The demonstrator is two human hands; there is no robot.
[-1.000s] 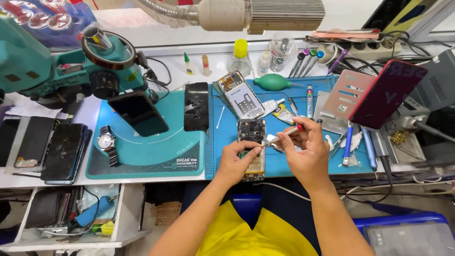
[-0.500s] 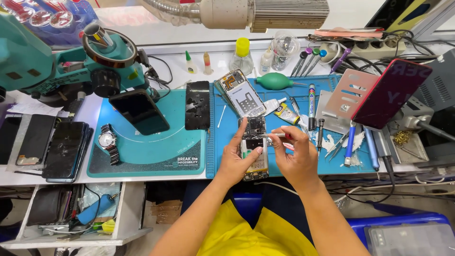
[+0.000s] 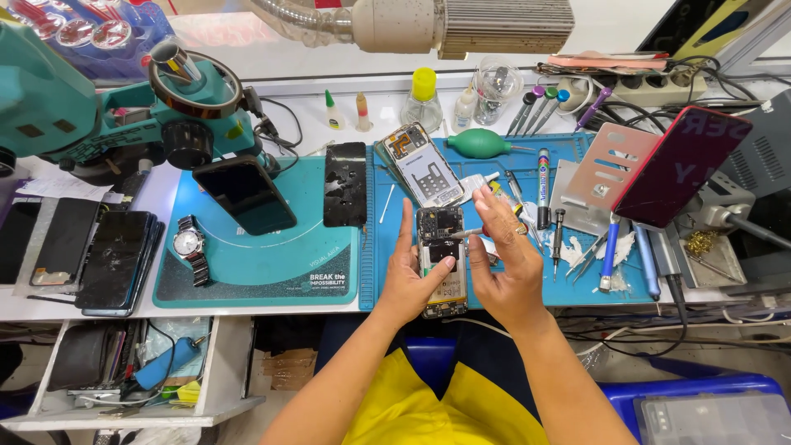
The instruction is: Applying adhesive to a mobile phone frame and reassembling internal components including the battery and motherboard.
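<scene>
While the left hand [image 3: 409, 280] cradles the opened phone [image 3: 442, 262] from beneath, thumb on its board and forefinger straight up, the right hand [image 3: 506, 268] pinches thin tweezers [image 3: 466, 233] over it. Just right lie screwdrivers [image 3: 557, 239] on the blue mat [image 3: 568, 284]; beyond, another stripped phone [image 3: 422, 164], a green blower [image 3: 479, 143] and bottles [image 3: 422, 96].

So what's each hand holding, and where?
Left hand grips the opened phone by its left edge, thumb on top. Right hand pinches tweezers near their rear end.
</scene>
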